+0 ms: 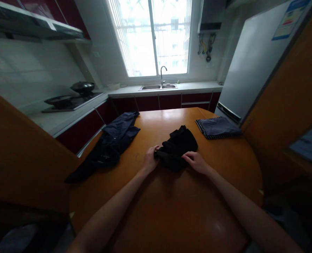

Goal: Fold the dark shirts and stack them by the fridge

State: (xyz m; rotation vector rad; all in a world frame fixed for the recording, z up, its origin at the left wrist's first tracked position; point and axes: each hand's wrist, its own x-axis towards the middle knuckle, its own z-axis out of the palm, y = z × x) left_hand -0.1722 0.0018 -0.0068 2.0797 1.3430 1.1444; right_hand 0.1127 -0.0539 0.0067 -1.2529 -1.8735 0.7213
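Observation:
A black garment (179,144) lies bunched on the wooden table in front of me; its exact kind does not show. My left hand (151,159) is closed on its left edge, the thumb and fingers pinching the cloth. On the near right edge, my right hand (195,161) pinches the fabric between thumb and fingers. Off to the left, a dark navy garment (111,144) is spread loosely and hangs toward the table's left edge. At the far right rests a folded grey-blue cloth (219,126) with a striped border.
The round-ended wooden table (171,211) fills the foreground. Beyond it are a counter with a sink (152,87) and tap (162,75) under a window. A stove with a lidded pan (82,87) is at left, a fridge (253,59) at right.

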